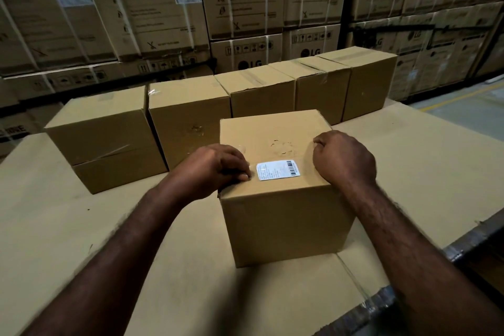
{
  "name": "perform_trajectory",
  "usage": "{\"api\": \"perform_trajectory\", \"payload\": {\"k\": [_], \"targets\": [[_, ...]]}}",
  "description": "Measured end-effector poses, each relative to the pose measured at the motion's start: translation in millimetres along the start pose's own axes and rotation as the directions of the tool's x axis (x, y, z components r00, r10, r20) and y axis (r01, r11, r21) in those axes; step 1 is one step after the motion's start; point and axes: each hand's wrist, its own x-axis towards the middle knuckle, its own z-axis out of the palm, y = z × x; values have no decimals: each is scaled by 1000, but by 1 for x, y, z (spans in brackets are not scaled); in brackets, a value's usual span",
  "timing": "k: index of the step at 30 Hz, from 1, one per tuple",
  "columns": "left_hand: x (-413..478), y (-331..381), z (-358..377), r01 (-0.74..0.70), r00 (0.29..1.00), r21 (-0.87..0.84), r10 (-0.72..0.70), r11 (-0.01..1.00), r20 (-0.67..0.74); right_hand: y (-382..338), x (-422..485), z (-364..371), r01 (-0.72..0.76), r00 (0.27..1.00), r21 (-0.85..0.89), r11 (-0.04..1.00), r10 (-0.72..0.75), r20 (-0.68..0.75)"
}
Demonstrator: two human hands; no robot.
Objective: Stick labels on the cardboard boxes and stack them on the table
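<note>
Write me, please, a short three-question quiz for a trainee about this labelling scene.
1. True or false: the white label is stuck on the front box's side wall.
2. How many boxes stand in the row of boxes behind it? A three, B five, C seven.
3. Fill in: the left hand and the right hand both rest on that box's ____ face.
Key: 1 false; 2 B; 3 top.
</note>
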Motion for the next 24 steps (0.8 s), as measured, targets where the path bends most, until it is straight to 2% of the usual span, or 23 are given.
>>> {"api": "perform_trajectory", "payload": {"k": [7, 11, 14, 20, 22, 24], "targets": [[-5, 0, -6, 59, 995, -109, -50, 992, 88, 0, 0, 0, 10, 1000, 15, 1000, -10, -5], [-4, 10, -3, 35, 997, 40, -38, 999, 73, 0, -3, 0, 45, 999, -16, 999, -45, -13], [-5, 19, 3, 88, 994, 158, -97, 984, 51, -1, -4, -2, 102, 995, -79, 992, -103, -8], [0, 25, 6, 165, 984, 113, -172, 980, 53, 2, -4, -3, 144, 989, -79, 986, -145, -3], [1, 24, 6, 165, 984, 113, -171, 980, 43, 1, -6, -3, 237, 970, -25, 971, -238, -58], [2, 22, 6, 172, 984, 121, -177, 978, 26, -1, -9, -5, 399, 916, 94, 912, -392, -84]]}}
